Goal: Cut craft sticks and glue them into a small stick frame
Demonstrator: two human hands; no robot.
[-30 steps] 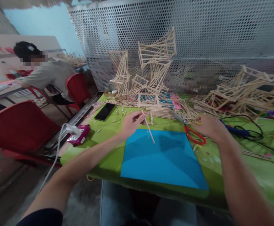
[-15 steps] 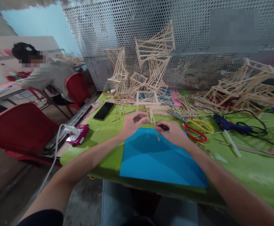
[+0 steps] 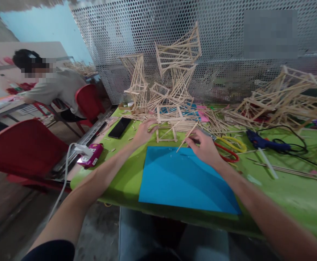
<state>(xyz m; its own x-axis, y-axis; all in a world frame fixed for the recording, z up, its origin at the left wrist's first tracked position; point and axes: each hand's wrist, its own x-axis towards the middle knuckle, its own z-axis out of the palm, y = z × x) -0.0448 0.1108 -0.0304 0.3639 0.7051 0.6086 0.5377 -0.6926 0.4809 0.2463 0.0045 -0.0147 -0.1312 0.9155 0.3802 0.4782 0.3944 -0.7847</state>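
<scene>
A thin wooden stick [image 3: 184, 140] is pinched in my right hand [image 3: 203, 145], slanting over the back edge of a blue sheet [image 3: 180, 177]. My left hand [image 3: 144, 133] is at the left side of a small box-shaped stick frame [image 3: 167, 140], fingers curved and apart. Its fingertips are close to the frame's left post; whether they touch it I cannot make out. The frame stands on the green tabletop just behind the blue sheet. Behind it lies a pile of loose sticks [image 3: 188, 126].
Tall stick structures [image 3: 178, 54] stand against a perforated metal panel [image 3: 223, 32]. To the right lie scissors [image 3: 231, 145], a blue glue gun [image 3: 268, 143] and its cord. A phone [image 3: 119, 128] and a purple power socket [image 3: 91, 156] are at left. Another person sits beyond.
My left hand has moved left and back, to the side of the small frame. My right hand has shifted slightly right and back, tilting the stick the other way.
</scene>
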